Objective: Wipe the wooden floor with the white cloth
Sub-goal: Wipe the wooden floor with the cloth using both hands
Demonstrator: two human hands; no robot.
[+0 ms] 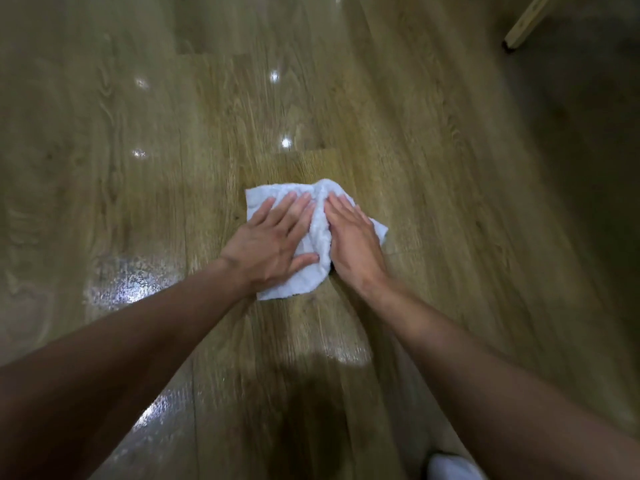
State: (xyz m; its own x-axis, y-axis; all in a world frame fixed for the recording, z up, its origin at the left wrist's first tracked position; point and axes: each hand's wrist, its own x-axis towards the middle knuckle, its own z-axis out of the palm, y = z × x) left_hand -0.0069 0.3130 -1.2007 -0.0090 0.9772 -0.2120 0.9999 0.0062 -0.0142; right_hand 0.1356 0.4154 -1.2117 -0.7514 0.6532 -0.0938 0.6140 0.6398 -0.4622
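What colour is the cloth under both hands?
The cloth is white, clearest in the head view.

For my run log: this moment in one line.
left hand: flat on white cloth | right hand: flat on it | wooden floor: glossy

A pale wooden leg [527,21] of some piece of furniture pokes in at the top right corner. It looks tilted, with its low end to the left. That low end has a small dark tip [508,47]. What the leg belongs to is out of view. At the bottom edge, toward the right, sits a round white thing [450,466]. It is blurry and cut off, so it is hard to tell what it is.
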